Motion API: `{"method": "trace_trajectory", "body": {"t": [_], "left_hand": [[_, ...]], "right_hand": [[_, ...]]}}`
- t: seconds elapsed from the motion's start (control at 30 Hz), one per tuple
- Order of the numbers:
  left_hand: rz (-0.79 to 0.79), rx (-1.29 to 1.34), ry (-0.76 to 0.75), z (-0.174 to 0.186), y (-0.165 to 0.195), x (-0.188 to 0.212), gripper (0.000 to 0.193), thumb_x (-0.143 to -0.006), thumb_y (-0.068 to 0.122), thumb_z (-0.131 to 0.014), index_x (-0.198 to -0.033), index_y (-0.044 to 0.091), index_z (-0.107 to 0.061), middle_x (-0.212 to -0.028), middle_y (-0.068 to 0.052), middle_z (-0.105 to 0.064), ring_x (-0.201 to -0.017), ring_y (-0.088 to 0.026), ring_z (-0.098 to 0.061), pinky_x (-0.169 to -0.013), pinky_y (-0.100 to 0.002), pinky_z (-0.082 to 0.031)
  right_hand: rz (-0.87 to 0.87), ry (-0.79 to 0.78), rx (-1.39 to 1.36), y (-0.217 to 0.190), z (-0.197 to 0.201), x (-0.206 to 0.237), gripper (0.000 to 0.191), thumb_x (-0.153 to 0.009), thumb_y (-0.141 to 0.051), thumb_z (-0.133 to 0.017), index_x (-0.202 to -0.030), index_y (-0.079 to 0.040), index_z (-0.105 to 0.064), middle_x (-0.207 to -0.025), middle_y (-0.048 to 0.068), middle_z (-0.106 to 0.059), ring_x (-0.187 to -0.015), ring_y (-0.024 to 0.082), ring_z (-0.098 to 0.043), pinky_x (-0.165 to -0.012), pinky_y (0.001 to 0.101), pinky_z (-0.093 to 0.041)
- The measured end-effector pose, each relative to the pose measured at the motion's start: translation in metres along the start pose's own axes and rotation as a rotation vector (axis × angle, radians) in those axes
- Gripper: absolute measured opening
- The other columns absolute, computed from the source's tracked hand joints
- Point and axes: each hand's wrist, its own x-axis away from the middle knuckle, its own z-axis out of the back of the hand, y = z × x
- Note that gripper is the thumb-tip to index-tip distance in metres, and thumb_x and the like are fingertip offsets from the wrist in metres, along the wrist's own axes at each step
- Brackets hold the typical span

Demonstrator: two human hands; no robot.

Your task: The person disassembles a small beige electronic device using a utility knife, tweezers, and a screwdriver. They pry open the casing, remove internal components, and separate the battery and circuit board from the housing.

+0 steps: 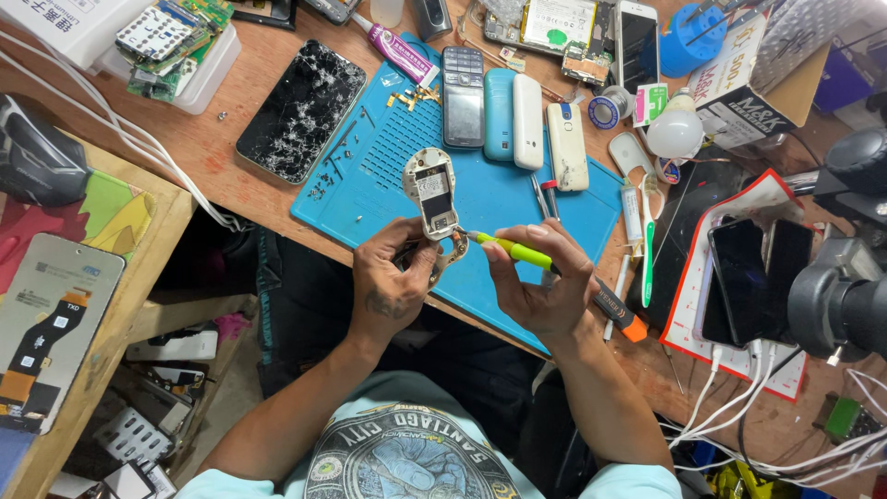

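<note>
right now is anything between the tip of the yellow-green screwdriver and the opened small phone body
Nothing visible. The right hand holds the yellow-green screwdriver with its tip at the lower edge of the opened small phone body, which the left hand grips.

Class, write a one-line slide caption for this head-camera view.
Left hand holds an opened small grey phone body while right hand applies a yellow-green screwdriver above a blue work mat.

You were at a phone repair bench: blue work mat (517, 199), cracked phone (301, 111), circuit boards (171, 37), solder spool (606, 112).
</note>
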Motion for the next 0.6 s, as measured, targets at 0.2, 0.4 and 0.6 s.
{"method": "trace_trajectory", "body": {"t": [0.2,0.4,0.6], "left_hand": [[-0.046,-0.026,0.025,-0.002,-0.001,0.002,0.017,-0.095,0.002,-0.067,-0.11,-0.001,-0.075,-0.089,-0.005,-0.074,-0.072,-0.006,-0.063,-0.065,-0.022,-0.053],[-0.027,-0.027,0.019,0.001,-0.001,0.0,0.015,-0.096,0.004,-0.066,-0.108,0.0,-0.075,-0.089,-0.004,-0.075,-0.074,-0.005,-0.068,-0.066,-0.022,-0.056],[-0.051,-0.002,0.025,0.002,0.0,0.001,0.016,-0.098,0.004,-0.065,-0.109,-0.001,-0.076,-0.092,-0.006,-0.075,-0.076,-0.008,-0.066,-0.067,-0.024,-0.054]], "right_hand": [[-0.006,-0.016,0.071,-0.007,0.0,-0.007,0.047,-0.093,0.002,-0.08,-0.118,-0.006,-0.041,-0.082,0.01,-0.07,-0.066,0.013,-0.06,-0.057,0.0274,-0.047],[0.097,-0.166,0.009,-0.008,0.008,-0.024,0.049,-0.099,0.001,-0.076,-0.128,-0.011,-0.038,-0.1,0.015,-0.072,-0.082,0.022,-0.072,-0.073,0.0346,-0.053],[0.05,-0.15,0.046,-0.015,0.011,-0.027,0.054,-0.089,-0.009,-0.078,-0.125,-0.007,-0.039,-0.093,0.02,-0.066,-0.08,0.028,-0.069,-0.069,0.0345,-0.057]]}}
